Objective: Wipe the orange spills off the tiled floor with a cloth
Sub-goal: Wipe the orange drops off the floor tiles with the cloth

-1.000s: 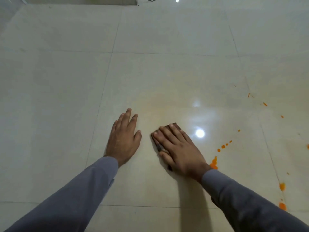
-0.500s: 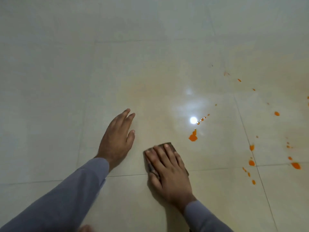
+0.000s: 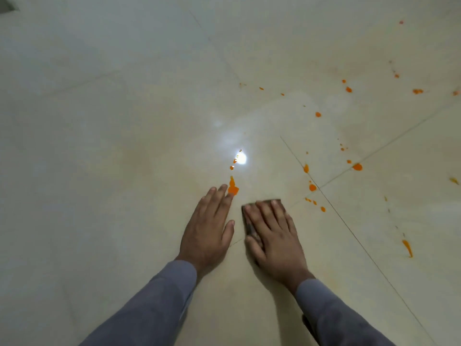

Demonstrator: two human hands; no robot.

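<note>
My right hand (image 3: 272, 233) lies flat with straight fingers on a small dark brown cloth (image 3: 248, 224), pressing it to the pale tiled floor (image 3: 112, 158). Only the cloth's left edge and far corner show. My left hand (image 3: 208, 229) rests flat on the floor just left of it, fingers straight. Its fingertips reach the near edge of an orange blob (image 3: 233, 188). A line of small orange drops (image 3: 235, 160) runs up from that blob. More orange spots (image 3: 312, 187) lie right of the cloth.
Orange splashes scatter over the right half of the floor, such as a drop (image 3: 357, 166) on a grout line and a streak (image 3: 407, 247) at the near right. A bright lamp reflection (image 3: 241, 158) glares on the tile. The tiles on the left show no spots.
The view has swung to the right, bringing more spots into sight. Both hands have shifted right over the floor; my left fingertips now reach the orange blob, and the cloth sits nearer the right-hand drops.
</note>
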